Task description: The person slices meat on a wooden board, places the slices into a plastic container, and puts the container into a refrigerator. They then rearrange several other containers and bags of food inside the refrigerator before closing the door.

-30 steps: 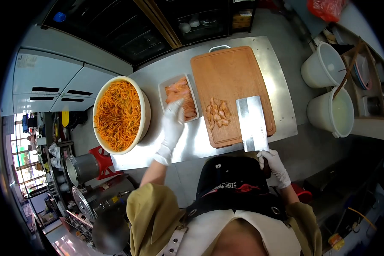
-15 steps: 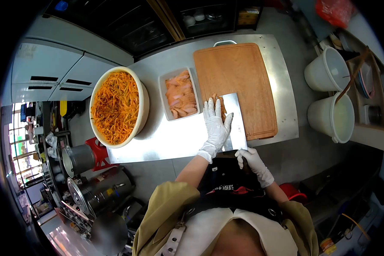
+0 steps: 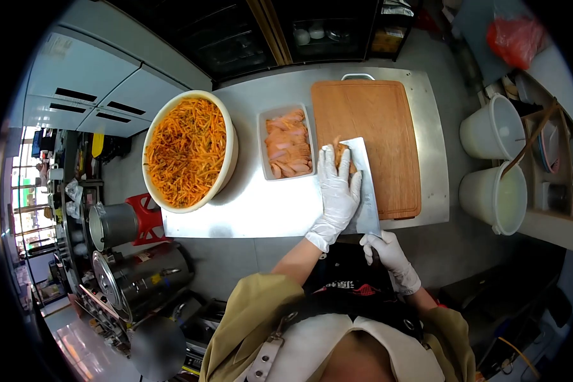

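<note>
My right hand (image 3: 389, 256), in a white glove, is closed around the handle of a broad cleaver (image 3: 365, 191). The blade lies at the left edge of a wooden cutting board (image 3: 385, 121), its handle end past the table's near edge. My gloved left hand (image 3: 337, 194) rests over the blade, its long fingers and thumb around some orange-brown meat slices (image 3: 342, 156). Part of these slices is hidden under the fingers. Left of the board stands a clear rectangular tub (image 3: 261, 143) with rows of pinkish-orange meat slices (image 3: 288, 143).
A big cream basin (image 3: 232, 149) full of shredded orange vegetable, apparently carrot, stands on the steel table (image 3: 254, 216). Two white buckets (image 3: 490, 134) are off to the right. Metal pots (image 3: 140, 277) and a red stool (image 3: 145, 219) sit at lower left.
The view has shifted, so the table and board sit further right and the board lower. Both hands keep their places on the cleaver and slices.
</note>
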{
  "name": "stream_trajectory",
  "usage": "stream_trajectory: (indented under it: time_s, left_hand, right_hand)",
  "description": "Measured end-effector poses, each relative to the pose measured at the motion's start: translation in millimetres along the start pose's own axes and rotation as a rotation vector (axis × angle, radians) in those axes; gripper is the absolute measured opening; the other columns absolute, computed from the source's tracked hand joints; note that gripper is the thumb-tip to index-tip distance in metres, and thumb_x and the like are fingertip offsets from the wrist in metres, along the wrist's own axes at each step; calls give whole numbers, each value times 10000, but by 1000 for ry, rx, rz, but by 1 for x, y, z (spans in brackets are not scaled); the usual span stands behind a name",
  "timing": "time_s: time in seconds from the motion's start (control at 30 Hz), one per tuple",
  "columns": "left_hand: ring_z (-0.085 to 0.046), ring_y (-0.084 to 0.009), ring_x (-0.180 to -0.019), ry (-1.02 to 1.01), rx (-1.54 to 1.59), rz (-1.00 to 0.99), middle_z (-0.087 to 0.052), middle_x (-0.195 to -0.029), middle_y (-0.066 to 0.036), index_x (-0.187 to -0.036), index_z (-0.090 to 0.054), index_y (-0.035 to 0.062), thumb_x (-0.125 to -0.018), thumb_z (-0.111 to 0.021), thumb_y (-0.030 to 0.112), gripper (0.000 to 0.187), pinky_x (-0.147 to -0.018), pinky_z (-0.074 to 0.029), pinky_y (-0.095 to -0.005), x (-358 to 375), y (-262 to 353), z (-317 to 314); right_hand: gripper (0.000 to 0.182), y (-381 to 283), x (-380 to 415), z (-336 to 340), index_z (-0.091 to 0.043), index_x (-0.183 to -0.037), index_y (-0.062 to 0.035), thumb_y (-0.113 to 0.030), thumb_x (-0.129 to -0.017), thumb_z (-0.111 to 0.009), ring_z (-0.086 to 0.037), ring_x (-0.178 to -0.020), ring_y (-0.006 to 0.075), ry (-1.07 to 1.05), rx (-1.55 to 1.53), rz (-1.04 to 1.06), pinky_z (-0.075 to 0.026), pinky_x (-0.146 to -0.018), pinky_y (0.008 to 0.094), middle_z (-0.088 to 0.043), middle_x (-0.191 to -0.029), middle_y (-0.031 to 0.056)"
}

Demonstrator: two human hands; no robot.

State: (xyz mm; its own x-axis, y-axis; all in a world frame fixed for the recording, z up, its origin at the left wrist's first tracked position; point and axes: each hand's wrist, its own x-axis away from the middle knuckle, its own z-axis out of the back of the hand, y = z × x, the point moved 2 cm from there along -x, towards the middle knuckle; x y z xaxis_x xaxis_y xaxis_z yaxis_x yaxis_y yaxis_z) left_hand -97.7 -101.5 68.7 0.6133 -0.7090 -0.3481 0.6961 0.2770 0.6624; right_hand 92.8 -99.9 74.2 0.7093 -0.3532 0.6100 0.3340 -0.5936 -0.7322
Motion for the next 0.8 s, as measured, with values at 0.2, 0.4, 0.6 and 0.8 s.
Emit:
stream_trajectory:
  time_s: [0.2,0.4,0.6,0.8]
  left_hand:
    - [-237,-436,-1347,89,-66,147,-289,-1448,-253,-1334,-464,28,-785,-705,316,665,-1104,-210,-494,-40,-44,48]
    - [-304,-406,-1332,109,-20,261,-370,-1407,-254,-1283,-523,28,-850,-646,228,492,-1103,-256,-444,-58,-110,45]
    - [-326,-403,-1321,107,43,363,-388,-1402,-245,-1264,-539,17,-870,-611,184,434,-1099,-276,-419,-65,-130,39]
    - [-319,-402,-1327,71,-39,381,-378,-1411,-245,-1274,-533,21,-889,-579,179,419,-1108,-264,-412,-66,-137,34]
  right_hand:
    - [226,-48,-47,-54,-584,-819,13,-144,-932,-468,-512,-447,125,-125,84,13,-403,-448,252,-535,-578,44]
    - [211,-59,-87,-88,-570,-809,25,-138,-906,-478,-490,-423,148,-144,-10,-14,-419,-443,272,-535,-570,69]
    - [210,-66,-87,-90,-572,-809,21,-134,-911,-472,-500,-437,144,-85,-29,-66,-423,-439,272,-532,-573,61]
    - [212,-68,-68,-71,-574,-802,9,-150,-909,-482,-501,-436,136,-38,92,-57,-410,-428,257,-524,-566,47]
